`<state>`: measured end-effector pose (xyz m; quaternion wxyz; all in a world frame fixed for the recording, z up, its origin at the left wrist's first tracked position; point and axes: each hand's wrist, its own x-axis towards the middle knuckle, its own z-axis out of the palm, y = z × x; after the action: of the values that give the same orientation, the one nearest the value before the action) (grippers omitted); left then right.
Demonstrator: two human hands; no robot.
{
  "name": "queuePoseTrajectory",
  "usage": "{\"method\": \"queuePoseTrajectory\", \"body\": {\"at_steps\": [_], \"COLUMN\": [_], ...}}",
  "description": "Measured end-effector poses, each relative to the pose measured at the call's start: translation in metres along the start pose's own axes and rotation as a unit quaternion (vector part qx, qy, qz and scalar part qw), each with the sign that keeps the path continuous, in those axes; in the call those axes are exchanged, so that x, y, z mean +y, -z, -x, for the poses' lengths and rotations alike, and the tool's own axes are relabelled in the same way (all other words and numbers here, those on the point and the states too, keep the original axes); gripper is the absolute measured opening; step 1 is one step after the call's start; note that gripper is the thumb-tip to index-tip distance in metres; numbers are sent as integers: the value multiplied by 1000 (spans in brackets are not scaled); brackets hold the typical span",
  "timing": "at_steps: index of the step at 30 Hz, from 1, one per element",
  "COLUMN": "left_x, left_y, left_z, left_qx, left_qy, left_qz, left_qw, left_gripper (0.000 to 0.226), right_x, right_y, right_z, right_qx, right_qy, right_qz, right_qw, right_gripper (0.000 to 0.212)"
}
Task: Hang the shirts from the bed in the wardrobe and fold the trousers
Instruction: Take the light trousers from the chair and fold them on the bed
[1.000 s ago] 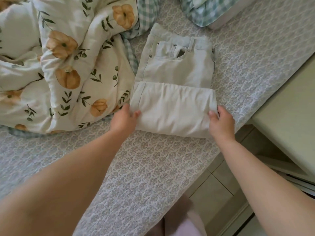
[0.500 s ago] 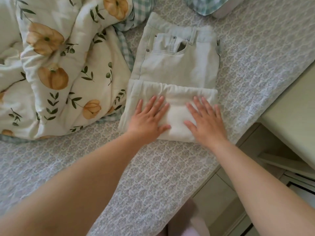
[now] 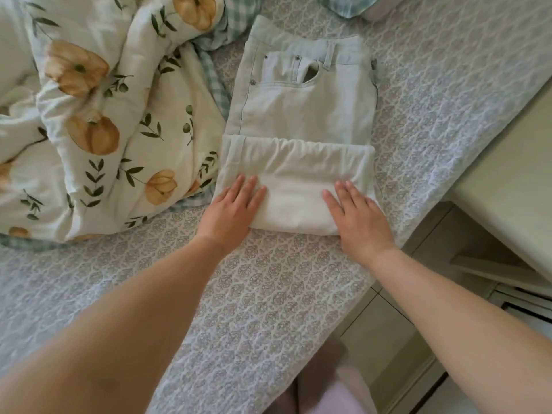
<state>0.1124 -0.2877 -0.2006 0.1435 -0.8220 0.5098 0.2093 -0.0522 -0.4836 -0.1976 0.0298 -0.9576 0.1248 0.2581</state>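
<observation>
Pressing flat: left hand (image 3: pixel 231 210) and right hand (image 3: pixel 358 218), both palm-down with fingers straight and close together. Each lies toward one end of the near folded band of the trousers (image 3: pixel 307 112).

Item: pale trousers on the bed (image 3: pixel 268 294), legs doubled up toward the waistband. Pocket and waistband lie uncovered beyond the fingertips; the fold's near edge sits under the heels of the palms.

Handling, as judged:
- Stroke from the band's middle out toward each end to clear the puckers along its far edge.
- Square the band's ends with the side seams before any further fold.
- Press lightly, since the bed looks soft.

Left of the left hand: floral duvet (image 3: pixel 119 130), just beside the trousers.

Right of the right hand: pale cabinet (image 3: pixel 507 180), off the bed.
</observation>
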Motion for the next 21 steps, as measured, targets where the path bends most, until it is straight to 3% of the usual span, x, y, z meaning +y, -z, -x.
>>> {"method": "queuePoseTrajectory", "body": {"at_steps": [6, 9, 13, 16, 21], "left_x": [13, 9, 14, 20, 28], "left_y": [61, 91, 100, 95, 91], "left_z": [-13, -5, 20, 37, 50], "left_qx": [-20, -66, -195, -298, -465], "left_qy": [21, 8, -50, -73, -59], "left_qz": [27, -10, 28, 114, 145], "left_qw": [999, 998, 979, 945, 872], "left_gripper": [36, 27, 17, 19, 41], "right_x": [12, 17, 10, 2, -2], "right_y": [39, 61, 79, 81, 76], "right_z": [2, 17, 50, 70, 79], "right_qx": [-8, -23, -138, -220, -407], "right_qy": [-7, -3, 26, 40, 12], "right_qz": [-67, -113, -146, -171, -268], "right_qw": [998, 993, 979, 960, 873], "right_gripper": [68, 46, 32, 18, 17]}}
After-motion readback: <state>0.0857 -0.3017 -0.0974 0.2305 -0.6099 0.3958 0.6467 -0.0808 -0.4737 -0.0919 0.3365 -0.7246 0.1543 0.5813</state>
